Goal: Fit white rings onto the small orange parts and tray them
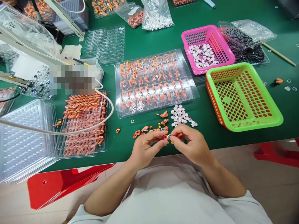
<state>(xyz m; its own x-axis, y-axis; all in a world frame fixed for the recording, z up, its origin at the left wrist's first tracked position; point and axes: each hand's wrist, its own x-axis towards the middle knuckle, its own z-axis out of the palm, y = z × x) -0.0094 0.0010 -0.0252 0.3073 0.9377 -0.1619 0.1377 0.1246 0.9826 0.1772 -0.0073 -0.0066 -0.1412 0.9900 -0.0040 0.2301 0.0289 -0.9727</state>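
Note:
In front of my body, close to the table's near edge, both hands meet fingertip to fingertip. My left hand (144,149) pinches a small orange ring-shaped piece (164,137) between thumb and fingers. Closed around a small orange part (179,135) is my right hand (193,144), its shape mostly covered by the fingers. A tiny white-and-silver piece (168,137) shows where the fingertips meet; which hand grips it is unclear. Just beyond lie loose orange rings (137,133), orange curved pieces (164,122) and a pile of white discs (179,115).
A clear tray (190,82) of orange curved parts stands ahead. Right are a pink basket (227,57) with white discs and a green basket (269,109). Left, a white cable (112,109) loops over a tray of orange parts (79,137), beside stacked clear trays (23,133).

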